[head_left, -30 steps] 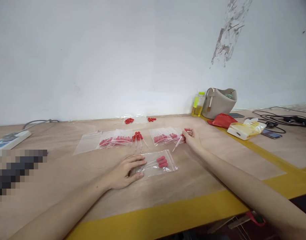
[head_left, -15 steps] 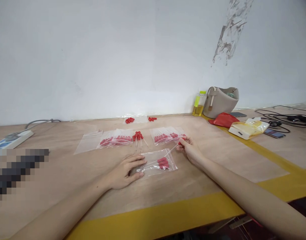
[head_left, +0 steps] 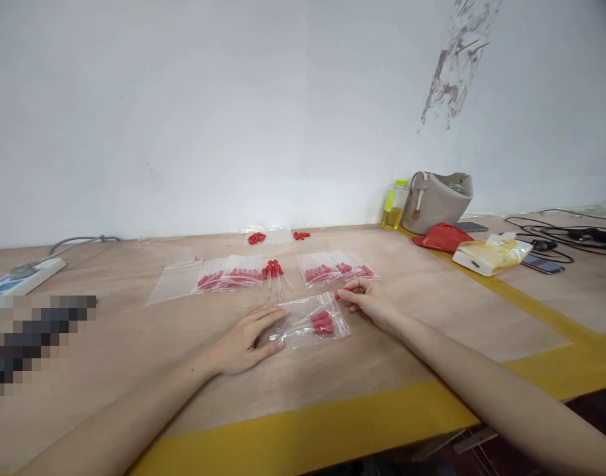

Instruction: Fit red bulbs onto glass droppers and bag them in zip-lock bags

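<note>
A clear zip bag (head_left: 303, 334) lies flat in front of me with several red-bulbed droppers (head_left: 322, 323) inside. My left hand (head_left: 248, 340) rests on the bag's closed left end, fingers stretched out and thumb apart. At the bag's right, open-end corner, my right hand (head_left: 367, 301) pinches one dropper by its red bulb (head_left: 338, 295); its thin stem points left into the bag. Just beyond the bag, a small bunch of loose droppers (head_left: 273, 270) lies on the table. Filled bags (head_left: 230, 277) sit left of the bunch, and more filled bags (head_left: 335, 270) sit to its right.
Red bulbs (head_left: 256, 238) lie by the wall on a plastic bag, with a few more bulbs (head_left: 301, 236) beside it. Empty zip bags (head_left: 174, 283) lie left. A bottle (head_left: 394, 206), handbag (head_left: 437, 205), red packet (head_left: 441, 238), tissue pack (head_left: 491, 256) and phone (head_left: 543, 264) stand right; a power strip (head_left: 28, 277) left.
My right hand has moved left toward the bag, and the dropper's stem has slid further into it. My left hand has stayed in place.
</note>
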### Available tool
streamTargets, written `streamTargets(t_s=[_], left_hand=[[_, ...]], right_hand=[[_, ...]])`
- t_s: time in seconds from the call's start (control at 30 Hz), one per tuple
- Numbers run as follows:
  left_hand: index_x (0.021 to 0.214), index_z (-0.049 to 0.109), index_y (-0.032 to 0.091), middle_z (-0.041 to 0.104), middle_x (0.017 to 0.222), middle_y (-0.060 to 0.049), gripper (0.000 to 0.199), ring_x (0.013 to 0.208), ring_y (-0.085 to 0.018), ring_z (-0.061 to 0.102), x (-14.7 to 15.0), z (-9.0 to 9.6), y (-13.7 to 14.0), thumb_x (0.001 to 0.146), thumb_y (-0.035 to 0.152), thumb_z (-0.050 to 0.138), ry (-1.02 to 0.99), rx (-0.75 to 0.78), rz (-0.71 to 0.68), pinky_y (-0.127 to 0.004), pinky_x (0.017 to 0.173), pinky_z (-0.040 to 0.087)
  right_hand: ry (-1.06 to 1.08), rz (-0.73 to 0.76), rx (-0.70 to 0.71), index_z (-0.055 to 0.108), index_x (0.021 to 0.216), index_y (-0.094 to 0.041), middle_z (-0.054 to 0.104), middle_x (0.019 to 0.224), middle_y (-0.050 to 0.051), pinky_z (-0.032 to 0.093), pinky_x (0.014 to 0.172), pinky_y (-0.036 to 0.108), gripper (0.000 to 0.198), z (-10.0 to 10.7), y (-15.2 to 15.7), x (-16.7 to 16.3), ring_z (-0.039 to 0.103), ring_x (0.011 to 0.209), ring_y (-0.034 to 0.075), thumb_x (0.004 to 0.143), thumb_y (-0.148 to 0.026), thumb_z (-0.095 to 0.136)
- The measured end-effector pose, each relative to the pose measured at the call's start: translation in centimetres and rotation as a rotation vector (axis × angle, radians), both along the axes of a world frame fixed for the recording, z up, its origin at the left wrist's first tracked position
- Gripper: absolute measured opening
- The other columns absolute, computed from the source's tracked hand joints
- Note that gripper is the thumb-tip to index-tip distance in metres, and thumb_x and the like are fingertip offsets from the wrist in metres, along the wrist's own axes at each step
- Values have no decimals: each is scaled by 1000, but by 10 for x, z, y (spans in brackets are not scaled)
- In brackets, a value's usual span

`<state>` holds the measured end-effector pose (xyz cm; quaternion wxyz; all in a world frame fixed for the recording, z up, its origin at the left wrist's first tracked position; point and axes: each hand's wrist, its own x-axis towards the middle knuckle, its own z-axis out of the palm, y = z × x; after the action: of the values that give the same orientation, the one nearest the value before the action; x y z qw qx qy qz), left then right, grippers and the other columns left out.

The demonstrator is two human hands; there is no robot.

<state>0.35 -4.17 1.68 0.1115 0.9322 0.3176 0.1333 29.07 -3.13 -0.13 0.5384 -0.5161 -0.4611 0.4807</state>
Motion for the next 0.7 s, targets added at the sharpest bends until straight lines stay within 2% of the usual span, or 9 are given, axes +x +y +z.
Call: streamTargets(t_s=[0.07, 0.17, 0.3, 0.43, 0.5, 0.6, 0.7], left_hand=[[131, 31, 25, 39, 133, -4, 52, 121, -22, 34, 0, 0, -1, 84, 44, 41, 4, 3, 5, -40, 100, 29], [131, 32, 24, 39, 133, -4, 52, 121, -22, 34, 0, 0, -1, 84, 45, 42, 11, 5, 11, -39, 100, 29], [130, 32, 24, 39, 133, -5, 52, 121, -22, 34, 0, 0, 0, 84, 45, 42, 9, 13, 13, -39, 100, 29], [131, 32, 24, 38, 133, -5, 52, 121, -23, 34, 0, 0, 0, 84, 45, 41, 7, 25, -3, -40, 100, 30], [131, 32, 24, 38, 133, -5, 52, 121, -22, 34, 0, 0, 0, 84, 45, 41, 2, 26, -3, -40, 100, 29], [131, 32, 24, 39, 133, -4, 51, 121, -22, 34, 1, 1, 0, 84, 44, 42, 0, 18, 0, -39, 101, 29], [130, 33, 26, 38, 133, -4, 49, 121, -22, 34, 1, 2, 0, 85, 44, 41, 10, 15, -11, -39, 101, 29]], right_hand=[[-152, 41, 69, 52, 64, -15, 52, 52, -6, 36, 41, 17, 28, -1, -1, -2, 43, 43, 4, 53, -30, 74], [-266, 118, 150, 55, 64, -13, 54, 54, -4, 37, 47, 19, 28, -4, 1, -1, 44, 48, 5, 51, -29, 74], [-278, 216, 167, 60, 70, -13, 59, 60, -2, 41, 55, 23, 26, -9, 5, -1, 51, 54, 9, 53, -29, 72], [-248, 189, 192, 62, 75, -14, 64, 71, 2, 45, 64, 28, 25, -8, 2, -8, 57, 63, 13, 58, -32, 68], [-217, 246, 187, 61, 81, -15, 64, 76, 3, 46, 66, 28, 27, -7, -1, -11, 59, 68, 14, 60, -31, 66], [-214, 350, 132, 57, 91, -16, 63, 80, 3, 46, 55, 26, 30, -6, 0, -9, 57, 59, 11, 65, -31, 60], [-347, 211, 190, 55, 89, -15, 61, 80, 3, 42, 48, 22, 25, -2, 8, -3, 52, 52, 8, 67, -28, 57]])
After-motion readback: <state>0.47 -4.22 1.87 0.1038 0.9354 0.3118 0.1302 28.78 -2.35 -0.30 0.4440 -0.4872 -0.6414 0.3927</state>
